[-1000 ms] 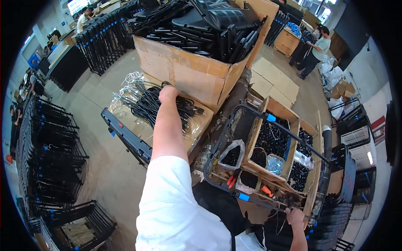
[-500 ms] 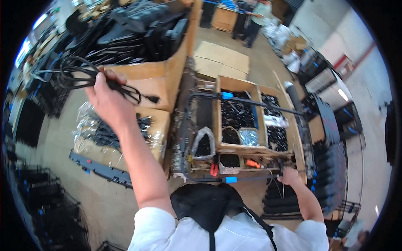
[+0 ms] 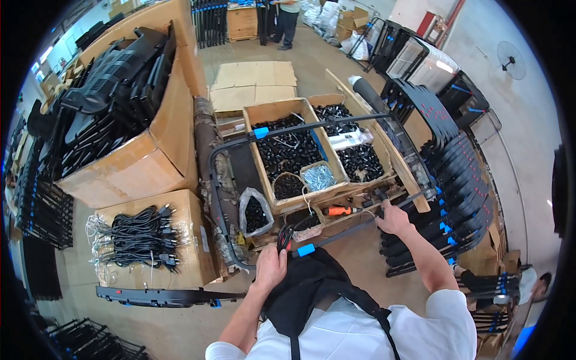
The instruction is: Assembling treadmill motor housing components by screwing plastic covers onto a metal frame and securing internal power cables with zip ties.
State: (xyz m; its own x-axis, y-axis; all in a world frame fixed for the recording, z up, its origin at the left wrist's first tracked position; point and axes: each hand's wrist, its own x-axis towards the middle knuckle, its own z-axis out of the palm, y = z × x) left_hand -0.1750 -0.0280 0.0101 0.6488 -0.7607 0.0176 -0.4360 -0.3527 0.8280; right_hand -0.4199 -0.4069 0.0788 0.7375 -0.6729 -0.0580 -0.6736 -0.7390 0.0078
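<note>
My left hand [image 3: 271,267] is closed around a looped black power cord [image 3: 285,236], close to my body at the near tube of a black metal frame [image 3: 348,233]. Part of the cord is hidden by the fingers. Further right, my right hand [image 3: 394,218] is closed on the same near tube; a dark object [image 3: 380,194] shows just beyond its fingers, too unclear to name. Blue clips [image 3: 306,250] sit on the frame, which lies over the workbench and its wooden parts box [image 3: 342,187]. An orange-handled tool [image 3: 338,210] lies between the hands.
Bundled black power cords [image 3: 141,237] lie on a cardboard box [image 3: 195,228] at left. Behind it, a large carton [image 3: 129,159] holds black plastic parts. A plastic bag [image 3: 255,213] of small black parts stands inside the frame. Stacked black frames [image 3: 456,186] stand at right; a person [image 3: 287,24] stands far back.
My left hand has come from the far left, over the cord box, down to the frame's near tube with the cord. My right hand stays at the tube. The view has turned rightward.
</note>
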